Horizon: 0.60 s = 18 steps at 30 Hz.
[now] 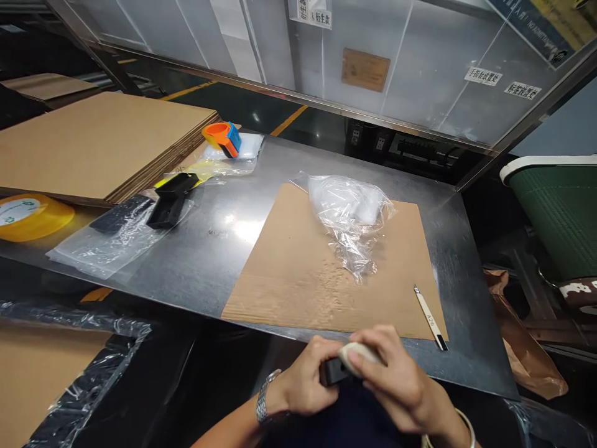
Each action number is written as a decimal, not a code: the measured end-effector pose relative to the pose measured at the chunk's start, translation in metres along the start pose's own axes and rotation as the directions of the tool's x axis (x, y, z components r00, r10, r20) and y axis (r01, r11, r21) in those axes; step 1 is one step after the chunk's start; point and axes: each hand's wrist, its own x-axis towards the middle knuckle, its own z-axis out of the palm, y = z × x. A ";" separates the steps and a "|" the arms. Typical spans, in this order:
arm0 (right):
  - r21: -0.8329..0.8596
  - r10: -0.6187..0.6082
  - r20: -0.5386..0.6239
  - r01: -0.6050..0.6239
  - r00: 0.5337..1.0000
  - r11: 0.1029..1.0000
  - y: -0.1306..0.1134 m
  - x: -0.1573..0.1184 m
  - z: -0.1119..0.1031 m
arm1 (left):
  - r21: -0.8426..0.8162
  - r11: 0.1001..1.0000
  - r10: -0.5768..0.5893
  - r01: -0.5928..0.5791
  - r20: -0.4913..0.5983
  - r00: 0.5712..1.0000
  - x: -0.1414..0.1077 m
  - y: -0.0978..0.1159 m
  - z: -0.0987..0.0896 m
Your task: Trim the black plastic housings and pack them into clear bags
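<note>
Close to my body, below the table's front edge, my left hand point(310, 376) is closed round a small black part point(334, 371). My right hand point(396, 379) pinches a pale, rounded piece point(358, 357) and holds it against the black part. Beyond my hands a brown cardboard sheet point(298, 274) lies on the metal table point(209, 249). Crumpled clear plastic bags point(349, 211) rest on the sheet's far part. A white pen-like tool with a dark end point(430, 316) lies near the sheet's right edge.
Stacked cardboard point(102, 143), a tape roll point(35, 216), an orange and blue tape dispenser point(224, 138) and black trays point(171, 200) on plastic bags occupy the left. A metal-framed panel point(280, 50) stands behind the table. On the right is a green belt point(559, 218).
</note>
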 end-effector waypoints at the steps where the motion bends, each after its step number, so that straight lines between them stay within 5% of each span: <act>1: 0.020 0.041 -0.034 -0.041 0.999 0.999 0.005 -0.004 0.002 | -0.129 0.991 -0.019 0.020 0.009 1.000 -0.001 -0.002 0.000; 5: 0.097 0.138 -0.261 -0.117 0.955 0.988 0.017 -0.008 0.020 | -0.608 0.794 -0.017 -0.009 -0.037 0.999 0.002 -0.012 0.005; 8: 0.068 0.148 -0.392 -0.131 0.908 0.989 0.016 0.004 0.036 | -0.806 0.593 -0.150 0.007 -0.101 0.984 0.010 -0.017 0.010; 13: -0.017 0.056 -0.317 -0.065 0.947 0.998 0.006 0.008 0.057 | -0.986 0.160 -0.257 0.046 0.003 0.966 0.023 -0.020 0.003; 18: -0.137 0.022 -0.255 -0.059 0.967 0.989 0.003 -0.024 0.079 | -0.989 0.148 -0.264 0.021 -0.019 0.964 0.028 -0.026 -0.012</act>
